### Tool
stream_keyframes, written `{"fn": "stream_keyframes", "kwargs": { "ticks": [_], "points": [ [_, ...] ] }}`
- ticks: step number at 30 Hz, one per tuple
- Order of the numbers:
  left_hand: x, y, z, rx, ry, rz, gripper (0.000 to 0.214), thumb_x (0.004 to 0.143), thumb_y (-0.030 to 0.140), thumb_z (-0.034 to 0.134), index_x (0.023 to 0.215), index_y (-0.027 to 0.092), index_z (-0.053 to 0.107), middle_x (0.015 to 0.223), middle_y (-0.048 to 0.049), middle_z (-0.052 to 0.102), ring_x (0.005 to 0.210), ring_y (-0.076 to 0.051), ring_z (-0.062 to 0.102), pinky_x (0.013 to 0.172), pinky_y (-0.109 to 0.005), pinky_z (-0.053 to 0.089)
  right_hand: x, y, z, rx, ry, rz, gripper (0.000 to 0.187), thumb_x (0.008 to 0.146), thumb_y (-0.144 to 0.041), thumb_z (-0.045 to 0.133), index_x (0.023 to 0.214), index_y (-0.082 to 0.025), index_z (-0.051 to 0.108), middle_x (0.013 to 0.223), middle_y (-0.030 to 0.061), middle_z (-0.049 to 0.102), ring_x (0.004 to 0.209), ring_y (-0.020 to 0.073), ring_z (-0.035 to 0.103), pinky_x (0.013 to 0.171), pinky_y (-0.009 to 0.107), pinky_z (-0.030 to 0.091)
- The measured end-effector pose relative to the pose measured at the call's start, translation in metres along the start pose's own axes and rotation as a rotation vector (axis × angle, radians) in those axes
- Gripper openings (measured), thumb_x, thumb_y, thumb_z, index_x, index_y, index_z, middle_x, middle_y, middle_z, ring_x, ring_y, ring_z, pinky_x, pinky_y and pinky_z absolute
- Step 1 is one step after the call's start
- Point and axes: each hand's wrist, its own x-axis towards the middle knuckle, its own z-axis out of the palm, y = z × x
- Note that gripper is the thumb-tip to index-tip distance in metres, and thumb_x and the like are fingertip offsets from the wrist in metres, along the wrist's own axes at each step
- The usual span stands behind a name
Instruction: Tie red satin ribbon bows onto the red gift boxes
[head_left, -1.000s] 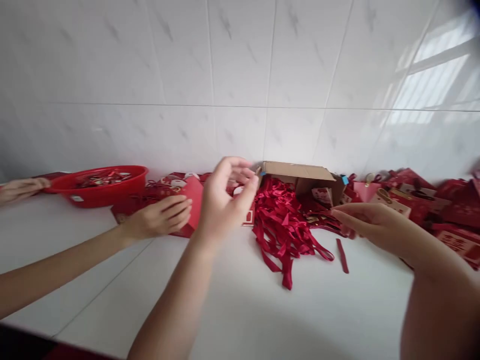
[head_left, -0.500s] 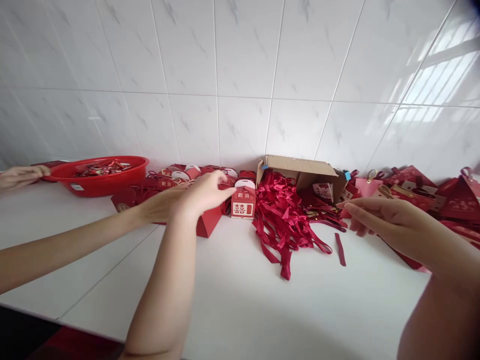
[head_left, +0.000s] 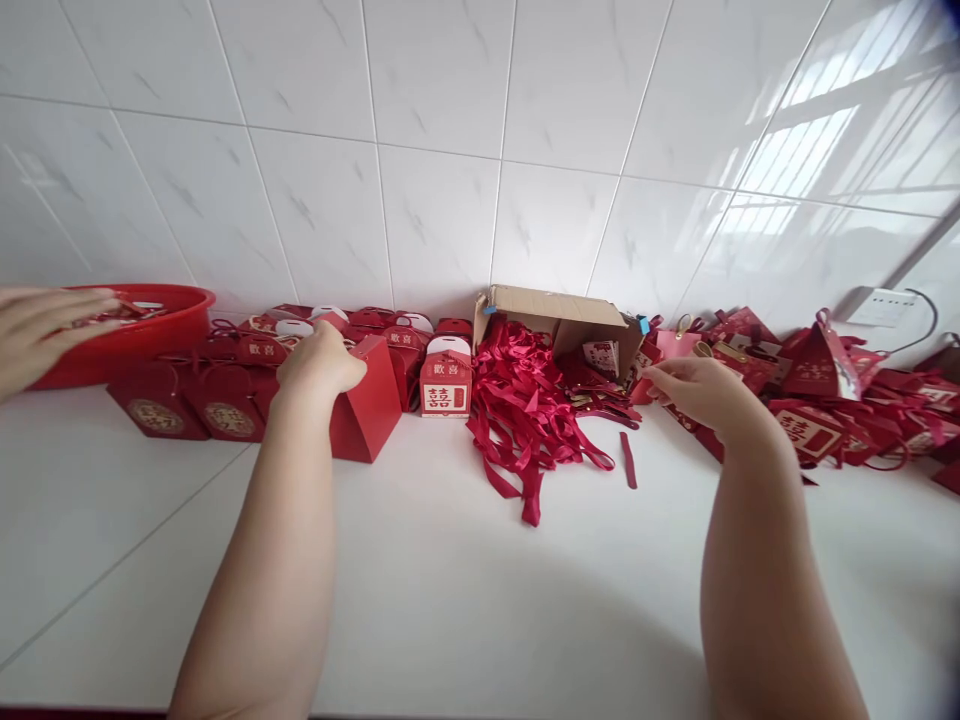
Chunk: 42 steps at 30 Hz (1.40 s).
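Observation:
My left hand (head_left: 319,362) is closed at the upper edge of a plain red paper gift box (head_left: 369,405) with sloping sides; the fingertips are partly hidden behind it. Right of that box stands a small red box (head_left: 445,380) with a white double-happiness panel. My right hand (head_left: 691,388) is pinched, thumb and index together, by a cluster of red straps (head_left: 600,392) and a pink bag (head_left: 677,343). What those fingers hold, if anything, is too small to make out. Dark red ribbons (head_left: 525,410) spill forward between my hands.
A cardboard box (head_left: 559,300) lies against the tiled wall. Finished-looking red boxes (head_left: 229,405) line the left, before a red basin (head_left: 165,330). Another person's hand (head_left: 56,330) is over the basin. More red boxes (head_left: 825,410) are heaped right; a loose strap (head_left: 628,460) lies in front.
My view has turned right. My left hand has come down onto the plain red box and closed. The other person's forearm has withdrawn from beside my left hand. My right hand stays pinched near the straps.

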Motion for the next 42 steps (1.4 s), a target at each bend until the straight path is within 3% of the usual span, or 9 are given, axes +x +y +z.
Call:
{"fn": "stream_keyframes", "kwargs": {
  "ticks": [2,5,14,21,25,29,34,39,42],
  "points": [
    [-0.002,0.014,0.031,0.401,-0.077,-0.173,0.026,0.071,0.035,0.071,0.088,0.015,0.065,0.093,-0.0094,0.065,0.096,-0.032,0.062,0.078,-0.048,0.050,0.014,0.011,0.012,-0.090,-0.046,0.057,0.018,0.077,-0.031,0.059,0.079,-0.020,0.073,0.065,0.0042,0.067,0.064,0.0206,0.061,0.064,0.033,0.046],
    [-0.006,0.040,0.052,0.589,-0.168,-0.248,0.027,0.052,0.029,0.077,0.074,0.021,0.064,0.084,-0.0110,0.068,0.087,-0.038,0.064,0.068,-0.047,0.049,0.029,0.027,0.038,-0.132,-0.110,0.093,0.021,0.078,-0.027,0.057,0.083,-0.015,0.073,0.070,0.0063,0.068,0.066,0.0190,0.062,0.066,0.031,0.045],
    [-0.035,0.091,0.080,0.443,-0.785,0.039,0.035,0.063,0.036,0.064,0.097,0.028,0.060,0.106,-0.0054,0.067,0.099,-0.027,0.064,0.072,-0.032,0.050,0.035,0.052,0.127,-0.147,-0.068,0.100,0.039,0.085,-0.046,0.053,0.101,-0.012,0.063,0.095,0.0106,0.066,0.087,0.0209,0.061,0.075,0.033,0.046],
    [-0.044,0.100,0.088,0.412,-0.853,0.064,0.037,0.062,0.040,0.064,0.097,0.029,0.061,0.101,-0.0041,0.068,0.087,-0.026,0.066,0.068,-0.031,0.049,0.046,0.040,0.163,-0.115,0.063,-0.014,0.041,0.079,-0.013,0.048,0.119,-0.015,0.058,0.121,0.0157,0.059,0.115,0.0292,0.044,0.094,0.040,0.032],
    [-0.047,0.103,0.086,0.397,-0.822,0.057,0.030,0.060,0.043,0.065,0.086,0.029,0.063,0.085,-0.0026,0.070,0.073,-0.025,0.067,0.057,-0.028,0.046,0.049,0.046,0.176,-0.027,0.080,-0.004,0.035,0.073,-0.009,0.051,0.103,-0.015,0.068,0.113,0.0149,0.063,0.114,0.0312,0.044,0.098,0.046,0.026],
    [-0.048,0.103,0.087,0.450,-0.773,0.061,0.027,0.062,0.044,0.065,0.084,0.028,0.064,0.084,-0.0036,0.070,0.074,-0.026,0.068,0.057,-0.028,0.047,0.050,0.052,0.171,0.143,0.174,0.034,0.027,0.077,-0.017,0.049,0.087,-0.018,0.073,0.116,0.0115,0.062,0.113,0.0299,0.045,0.099,0.045,0.029],
    [-0.049,0.106,0.089,0.488,-0.721,0.065,0.048,0.069,0.052,0.063,0.111,0.028,0.059,0.118,-0.0084,0.063,0.094,-0.031,0.065,0.068,-0.035,0.051,0.055,0.031,0.143,0.501,0.320,0.049,0.029,0.073,-0.020,0.045,0.088,-0.014,0.070,0.106,0.0109,0.065,0.097,0.0233,0.059,0.089,0.036,0.044],
    [-0.055,0.124,0.098,-0.021,-0.351,0.190,0.035,0.080,0.049,0.060,0.104,0.025,0.061,0.112,-0.0073,0.065,0.104,-0.024,0.062,0.087,-0.036,0.050,0.043,-0.024,0.091,0.903,0.364,-0.052,0.021,0.073,-0.023,0.042,0.081,-0.017,0.061,0.094,0.0088,0.067,0.094,0.0202,0.065,0.083,0.035,0.052],
    [-0.064,0.137,0.103,-0.305,-0.425,0.105,0.030,0.083,0.049,0.057,0.095,0.022,0.062,0.099,-0.0065,0.067,0.097,-0.021,0.063,0.087,-0.034,0.050,0.011,-0.056,0.056,1.104,0.307,-0.216,0.011,0.073,-0.022,0.048,0.068,-0.021,0.058,0.091,0.0040,0.067,0.094,0.0175,0.066,0.087,0.035,0.052]
  ]
}}
